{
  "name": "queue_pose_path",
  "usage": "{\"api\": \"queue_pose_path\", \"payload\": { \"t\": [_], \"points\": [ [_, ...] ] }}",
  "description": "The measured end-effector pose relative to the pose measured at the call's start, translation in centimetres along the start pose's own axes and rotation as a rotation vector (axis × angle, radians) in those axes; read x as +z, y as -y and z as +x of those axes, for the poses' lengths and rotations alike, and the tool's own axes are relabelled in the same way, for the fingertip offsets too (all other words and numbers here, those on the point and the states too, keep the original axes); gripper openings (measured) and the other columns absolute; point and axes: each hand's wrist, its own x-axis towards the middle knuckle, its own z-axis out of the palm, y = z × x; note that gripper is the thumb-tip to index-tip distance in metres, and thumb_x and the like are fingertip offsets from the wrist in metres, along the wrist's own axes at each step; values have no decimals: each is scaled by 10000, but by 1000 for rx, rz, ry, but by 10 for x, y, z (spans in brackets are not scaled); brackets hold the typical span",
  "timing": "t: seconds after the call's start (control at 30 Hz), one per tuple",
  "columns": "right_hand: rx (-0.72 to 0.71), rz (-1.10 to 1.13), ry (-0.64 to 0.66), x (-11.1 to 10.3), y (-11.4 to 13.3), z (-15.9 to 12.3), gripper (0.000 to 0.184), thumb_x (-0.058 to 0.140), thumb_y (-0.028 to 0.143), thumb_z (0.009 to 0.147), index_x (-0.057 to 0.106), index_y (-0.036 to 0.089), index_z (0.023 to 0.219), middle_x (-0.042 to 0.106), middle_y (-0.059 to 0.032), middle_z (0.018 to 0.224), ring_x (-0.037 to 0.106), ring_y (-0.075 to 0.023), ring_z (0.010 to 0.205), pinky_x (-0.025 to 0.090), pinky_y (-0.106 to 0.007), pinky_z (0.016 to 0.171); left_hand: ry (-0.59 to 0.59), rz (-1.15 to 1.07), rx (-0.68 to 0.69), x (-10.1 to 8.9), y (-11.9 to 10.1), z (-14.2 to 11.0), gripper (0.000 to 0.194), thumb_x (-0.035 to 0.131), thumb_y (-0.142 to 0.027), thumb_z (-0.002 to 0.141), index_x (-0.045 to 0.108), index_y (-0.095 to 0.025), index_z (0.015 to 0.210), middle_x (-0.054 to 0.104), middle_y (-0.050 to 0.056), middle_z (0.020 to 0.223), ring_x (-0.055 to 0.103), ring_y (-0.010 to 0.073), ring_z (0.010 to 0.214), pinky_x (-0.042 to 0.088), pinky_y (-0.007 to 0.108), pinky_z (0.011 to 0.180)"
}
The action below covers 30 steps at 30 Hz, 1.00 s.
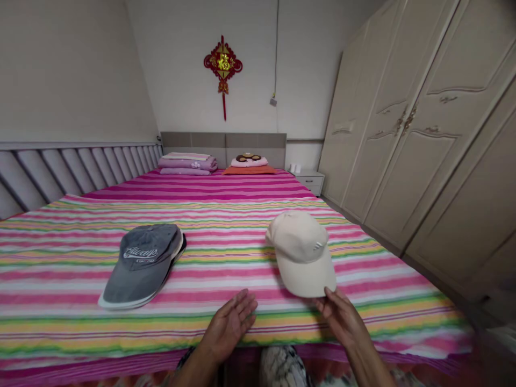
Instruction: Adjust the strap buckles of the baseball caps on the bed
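Observation:
A cream baseball cap (302, 252) lies on the striped bed sheet (226, 226), its brim toward me. My right hand (341, 317) touches the front edge of that brim with thumb and fingers closed on it. My left hand (231, 322) hovers over the sheet to the left of the cream cap, palm turned inward, fingers stretched out and holding nothing. A stack of caps with a grey one on top (143, 263) rests further left on the bed.
Folded pink bedding (187, 163) and a pillow (249, 163) lie by the headboard. A tall wardrobe (423, 134) lines the right side. A white nightstand (310, 180) stands at the far right corner. A padded wall panel (60, 172) runs along the left.

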Motion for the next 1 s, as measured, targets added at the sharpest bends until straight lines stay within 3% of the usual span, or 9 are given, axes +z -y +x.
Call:
{"api": "queue_pose_path", "payload": {
  "t": [0.2,0.37,0.57,0.73,0.87,0.93,1.0],
  "points": [
    [88,-37,-251,-24,16,64,153,570,-1,715,554,147,677,618,10,534,583,-109,477,515,-219,495,-92,47,8,-34,0,-9,205,526,-199,804,577,-150,996,669,65,935,628,180,864,432,318,832],
    [210,-105,-379,-44,12,81,96,500,186,856,557,111,835,557,37,647,513,-58,473,460,-189,437,-134,33,-11,-54,3,-20,191,568,-197,774,604,-142,954,677,64,853,636,178,806,431,307,811],
    [255,-164,-426,-47,16,84,161,501,242,858,549,127,960,582,-9,815,550,-81,585,473,-208,480,-133,42,-8,-56,2,-28,178,571,-203,774,617,-143,935,678,63,851,633,177,784,433,303,769],
    [270,-225,-437,-45,23,79,54,485,134,854,535,117,853,557,31,647,504,-52,448,445,-160,392,-88,32,21,-56,-4,-30,182,555,-213,787,618,-135,939,678,62,836,633,177,791,434,309,783],
    [289,-304,-400,-45,25,64,128,473,30,803,487,147,754,590,2,528,577,-91,443,490,-138,390,-103,21,116,-56,-19,-37,179,516,-195,809,609,-115,939,680,70,799,638,172,751,454,305,743],
    [316,-354,-347,-44,20,51,100,523,69,774,489,155,734,580,7,485,548,-83,389,434,-111,315,-120,-14,179,-56,-32,-43,172,490,-178,821,606,-107,925,679,72,783,640,171,732,465,304,722],
    [356,-433,-222,-42,8,37,110,616,167,715,508,155,702,512,44,421,435,-51,298,306,-97,231,-161,-69,260,-59,-48,-50,162,472,-155,826,603,-101,905,677,72,765,642,172,719,478,305,705]
  ]
}}
